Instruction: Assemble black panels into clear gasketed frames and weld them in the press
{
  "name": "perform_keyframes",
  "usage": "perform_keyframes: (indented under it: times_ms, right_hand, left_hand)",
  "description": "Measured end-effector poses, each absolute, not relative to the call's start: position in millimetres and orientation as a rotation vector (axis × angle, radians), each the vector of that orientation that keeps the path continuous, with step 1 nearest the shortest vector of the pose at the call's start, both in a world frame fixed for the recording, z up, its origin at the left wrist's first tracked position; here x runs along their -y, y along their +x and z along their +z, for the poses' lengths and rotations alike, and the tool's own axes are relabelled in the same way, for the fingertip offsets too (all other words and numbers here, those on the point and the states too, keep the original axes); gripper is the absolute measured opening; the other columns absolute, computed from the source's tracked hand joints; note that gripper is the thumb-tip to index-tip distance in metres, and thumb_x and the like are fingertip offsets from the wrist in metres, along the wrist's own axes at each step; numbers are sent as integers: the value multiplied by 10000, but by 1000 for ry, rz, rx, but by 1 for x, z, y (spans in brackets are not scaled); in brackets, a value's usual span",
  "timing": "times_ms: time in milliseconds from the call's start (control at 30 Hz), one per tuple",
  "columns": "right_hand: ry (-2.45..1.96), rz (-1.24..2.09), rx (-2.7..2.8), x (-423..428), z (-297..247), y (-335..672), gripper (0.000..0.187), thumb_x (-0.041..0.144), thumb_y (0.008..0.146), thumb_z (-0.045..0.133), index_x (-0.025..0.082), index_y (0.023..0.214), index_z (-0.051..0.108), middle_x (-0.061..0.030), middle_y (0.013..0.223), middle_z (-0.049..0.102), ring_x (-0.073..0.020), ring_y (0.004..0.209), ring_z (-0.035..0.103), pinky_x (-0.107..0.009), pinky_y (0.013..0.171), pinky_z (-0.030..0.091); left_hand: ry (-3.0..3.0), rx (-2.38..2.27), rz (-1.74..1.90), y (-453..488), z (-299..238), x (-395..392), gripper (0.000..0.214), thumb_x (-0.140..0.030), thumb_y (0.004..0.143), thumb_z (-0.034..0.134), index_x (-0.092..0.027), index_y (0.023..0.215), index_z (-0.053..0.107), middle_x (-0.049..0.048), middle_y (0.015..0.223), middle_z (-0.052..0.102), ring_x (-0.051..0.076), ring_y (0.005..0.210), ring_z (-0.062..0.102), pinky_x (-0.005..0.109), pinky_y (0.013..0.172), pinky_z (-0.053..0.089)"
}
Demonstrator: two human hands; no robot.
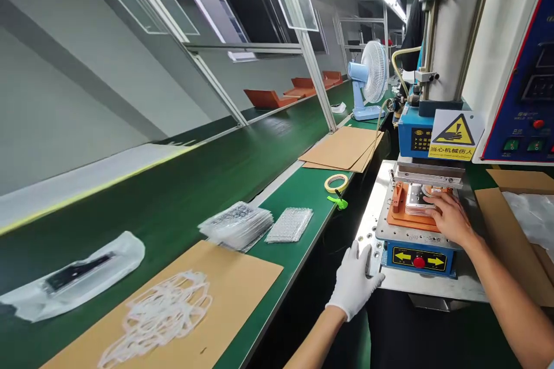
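Note:
My right hand, bare, lies with extended fingers on a flat white-and-silver part seated in an orange fixture. The fixture sits on the bed of a pneumatic press, under its raised head. My left hand, in a white glove, rests at the edge of the steel press table, close to the blue panel with yellow arrows and a red button. It holds nothing I can make out. Part of the fixture is hidden by my right hand.
A green conveyor bench runs along my left, bearing cardboard sheets, a tape roll, bagged parts, bubble wrap and a fan. A blue control panel stands right. A person stands behind the press.

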State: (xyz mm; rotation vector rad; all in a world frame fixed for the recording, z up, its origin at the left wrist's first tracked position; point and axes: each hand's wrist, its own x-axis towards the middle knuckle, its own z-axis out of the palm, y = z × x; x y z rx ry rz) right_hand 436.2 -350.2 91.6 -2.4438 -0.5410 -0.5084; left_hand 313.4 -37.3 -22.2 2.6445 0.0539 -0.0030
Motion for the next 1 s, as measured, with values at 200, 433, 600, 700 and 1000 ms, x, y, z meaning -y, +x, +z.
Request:
perform_keyframes:
  times_ms: [200, 433, 600, 700, 1000]
  right_hand:
    - [-2572, -408, 651, 354, 86, 444, 346, 223, 996, 636, 310, 1302, 774, -45, 1327, 764, -295, 1320, 658, -593, 1320, 304]
    - [-2646, -521, 606, 354, 85, 431, 363, 250, 1008, 640, 328, 1341, 762, -52, 1522, 653, -384, 1512, 472, -683, 1269, 349]
    - [-2415, -691, 222, 368, 62, 404, 496, 373, 1037, 605, 316, 1530, 596, -115, 1614, 533, -340, 1422, 587, -537, 1120, 560]
    - [-2313, -663, 39, 378, 46, 397, 517, 458, 1028, 593, 210, 1482, 611, -165, 1395, 696, -349, 1237, 704, -531, 1036, 606]
    - [-2322, -576, 48, 380, 50, 404, 536, 438, 978, 622, 198, 1457, 592, -151, 1386, 690, -345, 1257, 687, -527, 1070, 578]
  left_hand:
    - [2655, -115, -64, 322, -34, 39, 985, -515, 742, 810, -275, 1624, 442, 181, 1790, 204, 461, 1617, 279, 559, 1249, 352]
    - [2677, -262, -116, 332, -23, 42, 1007, -485, 740, 770, -313, 1649, 373, 214, 1521, 560, 449, 1270, 653, 502, 994, 521]
    - [2745, -331, -124, 330, -20, 33, 1042, -469, 656, 818, -260, 1602, 436, 205, 1376, 627, 447, 1213, 657, 499, 960, 525]
    - [2770, -391, -33, 341, -16, 42, 831, -605, 812, 686, -234, 1534, 509, 219, 1357, 635, 450, 1205, 663, 522, 945, 526]
    - [2595, -421, -20, 334, 14, 25, 675, -534, 852, 725, -179, 1410, 586, 167, 1200, 756, 329, 1085, 748, 390, 922, 565]
